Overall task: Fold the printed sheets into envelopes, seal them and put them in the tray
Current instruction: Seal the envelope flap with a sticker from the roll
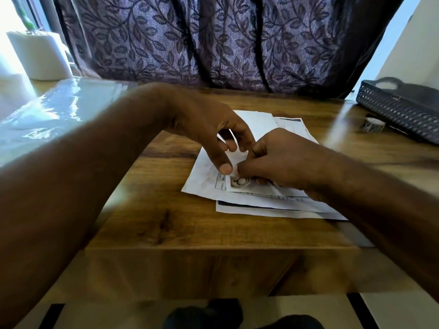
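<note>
Paper this thin looks light, limp and easily creased, so the white printed sheets (249, 200) stacked on the wooden table (190, 233) are best taken by an edge, where the left hand (209, 129), fingers loosely curled, and right hand (280, 162) together pinch a small folded piece.

A wooden table (190, 233) with a warm, knotty grain fills the middle of the room, its near edge thick and square. Behind its far edge hangs a heavy purple curtain (202, 43) patterned with dark leaves and vines, falling in deep folds. Strong daylight pours in from a window (14, 15) at the far left corner, glaring off a clear plastic sheet (52, 110) spread along the table's left edge. At the far right a pale wall (408, 48) rises. Below the near edge, the light floor (392, 312) shows dark stripes.
</note>
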Tool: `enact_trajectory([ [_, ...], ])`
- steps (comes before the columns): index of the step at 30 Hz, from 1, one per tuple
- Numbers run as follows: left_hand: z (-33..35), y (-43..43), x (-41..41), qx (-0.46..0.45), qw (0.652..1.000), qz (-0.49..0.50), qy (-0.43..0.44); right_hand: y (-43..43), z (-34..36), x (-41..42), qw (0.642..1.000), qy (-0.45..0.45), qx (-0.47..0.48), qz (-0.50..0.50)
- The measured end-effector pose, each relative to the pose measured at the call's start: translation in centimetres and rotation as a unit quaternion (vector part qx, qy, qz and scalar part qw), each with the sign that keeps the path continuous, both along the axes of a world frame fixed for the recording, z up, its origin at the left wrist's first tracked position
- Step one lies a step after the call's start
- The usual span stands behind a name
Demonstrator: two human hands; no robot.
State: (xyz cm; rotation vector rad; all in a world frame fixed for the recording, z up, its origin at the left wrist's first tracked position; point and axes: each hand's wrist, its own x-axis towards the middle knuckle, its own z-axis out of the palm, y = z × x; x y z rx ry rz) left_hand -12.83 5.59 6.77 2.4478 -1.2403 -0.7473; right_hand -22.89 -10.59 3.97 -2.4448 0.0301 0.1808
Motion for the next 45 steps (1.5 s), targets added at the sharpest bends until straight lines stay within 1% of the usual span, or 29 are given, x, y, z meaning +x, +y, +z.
enact_trajectory([
  [4,0.3,-0.5,-1.2,0.017,0.999,0.01,-0.031,0.3,-0.3,-0.2,0.999,-0.023,-0.016,0.018],
  [8,0.3,-1.0,-1.5,0.029,0.999,0.016,-0.04,0.5,-0.1,-0.4,0.999,-0.021,-0.024,0.025],
  [13,0.0,-1.2,-1.0,0.055,0.998,-0.005,-0.042,0.4,-0.2,-0.5,0.997,-0.028,-0.057,0.043],
  [18,-0.7,-1.7,0.0,0.055,0.996,-0.023,-0.061,-0.1,0.4,-0.2,0.994,-0.031,-0.089,0.056],
  [20,-1.2,-1.9,0.6,0.048,0.997,-0.026,-0.055,-0.3,0.5,0.0,0.992,-0.042,-0.102,0.067],
  [25,-1.8,-1.9,1.7,0.052,0.998,-0.021,-0.029,-1.9,0.4,0.2,0.994,-0.035,-0.076,0.065],
  [30,-1.7,-1.8,1.4,0.057,0.998,-0.007,-0.017,-2.3,-0.3,0.0,0.991,-0.078,-0.088,0.066],
  [35,-1.2,-1.8,0.6,0.061,0.998,-0.006,-0.033,-3.0,-0.3,-0.9,0.985,-0.1,-0.097,0.097],
  [39,-0.5,-1.8,-0.6,0.08,0.995,-0.006,-0.051,-3.5,-0.5,-0.9,0.986,-0.09,-0.076,0.122],
  [41,-0.5,-1.8,-1.0,0.085,0.995,-0.009,-0.06,-3.6,-0.5,-0.8,0.987,-0.082,-0.049,0.133],
  [43,-0.4,-1.7,-1.1,0.085,0.995,-0.015,-0.054,-3.6,-0.7,-0.5,0.989,-0.086,-0.009,0.118],
  [45,-0.4,-1.9,-1.0,0.093,0.994,-0.016,-0.056,-3.4,-1.0,-0.1,0.99,-0.103,-0.006,0.098],
])
